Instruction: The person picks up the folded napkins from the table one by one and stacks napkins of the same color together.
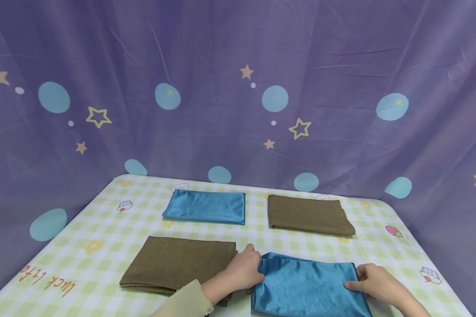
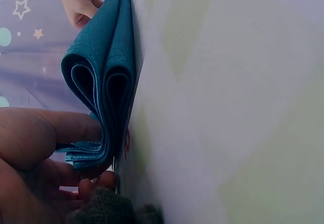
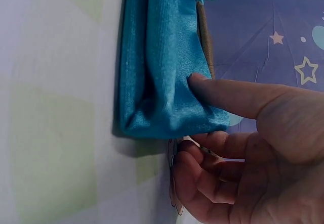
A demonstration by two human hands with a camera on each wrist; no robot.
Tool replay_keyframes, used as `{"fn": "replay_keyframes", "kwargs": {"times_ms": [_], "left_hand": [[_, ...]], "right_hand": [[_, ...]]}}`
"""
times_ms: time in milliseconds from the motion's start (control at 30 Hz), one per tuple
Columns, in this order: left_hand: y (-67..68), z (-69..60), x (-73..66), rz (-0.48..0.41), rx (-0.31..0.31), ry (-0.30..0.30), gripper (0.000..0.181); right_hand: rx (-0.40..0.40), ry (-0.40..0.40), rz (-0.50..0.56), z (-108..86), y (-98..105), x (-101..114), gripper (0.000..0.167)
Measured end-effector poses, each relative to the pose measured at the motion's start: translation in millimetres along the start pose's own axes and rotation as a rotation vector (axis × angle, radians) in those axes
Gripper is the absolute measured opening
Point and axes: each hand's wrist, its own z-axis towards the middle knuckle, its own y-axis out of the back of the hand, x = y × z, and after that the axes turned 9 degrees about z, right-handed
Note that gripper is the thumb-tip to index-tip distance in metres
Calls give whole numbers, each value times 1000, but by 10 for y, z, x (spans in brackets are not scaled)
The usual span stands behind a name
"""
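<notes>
On the near right part of the desk (image 1: 404,259), a near blue cloth (image 1: 309,286) is lying folded, with both hands holding it at opposite ends. The left hand (image 1: 243,268) is pinching its left edge: the grip is narrow, and in the left wrist view the layered edge is sitting between the fingers, with two open folds showing just beside them. The right hand (image 1: 377,281) is holding the right end, its grip closing on the cloth with the thumb resting on the upper face and the other fingers curling at the edge and below.

A near brown cloth (image 1: 178,264) is lying folded to the left of the blue one, and the left wrist, in a pale sleeve (image 1: 186,301), is reaching across its right side; whether they are touching is hard to tell. Farther back, a far blue cloth (image 1: 206,207) is lying folded on the left, and a far brown cloth (image 1: 307,213) is lying folded on the right, the two standing apart. Behind the desk, a purple curtain (image 1: 222,132) with blue spots and stars is hanging.
</notes>
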Motion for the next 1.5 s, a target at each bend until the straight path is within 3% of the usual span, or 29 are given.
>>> {"fn": "replay_keyframes", "kwargs": {"times_ms": [200,467,700,867,1167,1500], "left_hand": [[4,-13,6,11,-15,-14,26],[18,2,26,-23,-44,-34,22],[46,9,36,-147,-62,19,13],[63,18,45,-154,-97,48,27],[74,42,48,-226,-111,117,37],[29,44,75,-344,-217,99,45]], "right_hand": [[15,23,1,-11,7,3,42],[41,7,44,5,11,14,39],[57,-31,181,33,-32,22,35],[46,-79,241,41,-52,56,38],[41,-44,305,27,-18,129,37],[119,-33,452,33,57,200,32]]}}
